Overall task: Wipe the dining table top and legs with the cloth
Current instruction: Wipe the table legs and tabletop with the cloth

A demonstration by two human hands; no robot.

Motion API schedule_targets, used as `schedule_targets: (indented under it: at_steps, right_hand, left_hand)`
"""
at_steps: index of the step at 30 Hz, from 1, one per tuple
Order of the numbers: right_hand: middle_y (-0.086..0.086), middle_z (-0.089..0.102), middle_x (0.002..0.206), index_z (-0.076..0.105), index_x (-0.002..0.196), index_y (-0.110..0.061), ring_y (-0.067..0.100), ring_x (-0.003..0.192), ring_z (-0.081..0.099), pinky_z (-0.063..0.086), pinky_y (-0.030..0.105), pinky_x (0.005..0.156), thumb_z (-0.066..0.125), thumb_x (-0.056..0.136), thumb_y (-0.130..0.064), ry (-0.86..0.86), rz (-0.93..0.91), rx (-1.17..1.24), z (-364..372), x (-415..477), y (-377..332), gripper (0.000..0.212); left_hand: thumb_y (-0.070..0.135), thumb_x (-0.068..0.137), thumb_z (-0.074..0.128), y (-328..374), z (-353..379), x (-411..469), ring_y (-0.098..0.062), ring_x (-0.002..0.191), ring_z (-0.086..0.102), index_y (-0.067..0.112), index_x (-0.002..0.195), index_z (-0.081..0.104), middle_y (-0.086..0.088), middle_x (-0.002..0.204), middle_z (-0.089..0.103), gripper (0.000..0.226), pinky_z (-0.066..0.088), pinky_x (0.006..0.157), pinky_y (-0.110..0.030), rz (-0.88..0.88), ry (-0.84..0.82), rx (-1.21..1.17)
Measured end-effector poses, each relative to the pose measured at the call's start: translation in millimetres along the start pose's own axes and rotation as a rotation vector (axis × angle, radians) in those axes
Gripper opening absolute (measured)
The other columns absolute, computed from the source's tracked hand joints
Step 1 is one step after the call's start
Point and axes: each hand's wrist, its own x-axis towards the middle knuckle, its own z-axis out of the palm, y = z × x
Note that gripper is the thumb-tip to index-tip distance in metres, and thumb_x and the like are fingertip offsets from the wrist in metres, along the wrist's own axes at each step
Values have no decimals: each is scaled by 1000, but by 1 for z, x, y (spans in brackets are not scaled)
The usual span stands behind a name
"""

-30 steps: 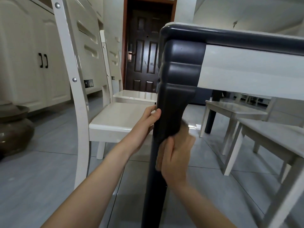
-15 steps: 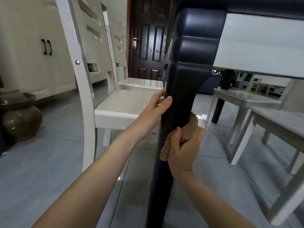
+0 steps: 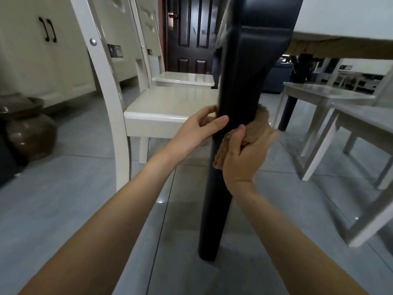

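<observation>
A dark, curved table leg (image 3: 221, 188) stands on the grey tile floor right in front of me, under the white table apron (image 3: 344, 15). A brown cloth (image 3: 258, 126) is wrapped around the leg at mid height. My right hand (image 3: 242, 158) grips the cloth against the leg's right side, thumb pressed on the front. My left hand (image 3: 197, 130) holds the leg from the left, fingers curled around it and touching a bit of cloth behind.
A white chair (image 3: 170, 107) stands close on the left, a second one behind it. Grey-white chairs (image 3: 350, 116) sit under the table on the right. A brown ceramic jar (image 3: 27, 128) is at far left, with cabinets and a dark door (image 3: 191, 35) behind.
Both hands have slid down the leg with the cloth. The view has dropped lower, so the table's top edge is out of sight and the leg's foot shows.
</observation>
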Motion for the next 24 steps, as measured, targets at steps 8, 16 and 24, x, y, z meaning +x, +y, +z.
schedule_targets:
  at_steps: [8, 16, 24]
  right_hand:
    - [-6, 48, 91, 46, 117, -34, 2, 76, 56, 48, 18, 68, 37, 95, -38, -117, 220, -99, -31, -95, 41, 25]
    - [-12, 46, 84, 48, 104, -31, -3, 70, 55, 41, 3, 63, 42, 98, -40, 133, 238, -99, -11, -84, 47, 13]
    - [-15, 46, 86, 54, 102, -34, -4, 72, 53, 40, 8, 61, 30, 96, -42, 185, 317, -133, -11, -107, 48, 26]
  left_hand:
    - [35, 92, 61, -2, 1, -5, -10, 113, 63, 19, 140, 46, 3, 121, 67, 53, 46, 105, -37, -21, 2, -6]
    - [37, 93, 59, -9, 3, -5, -11, 117, 60, 19, 140, 45, 3, 125, 65, 52, 45, 105, -35, 10, -9, 34]
    - [9, 94, 56, -31, 8, -24, 9, 95, 64, 4, 129, 53, 6, 111, 67, 36, 46, 81, -7, 23, -17, 123]
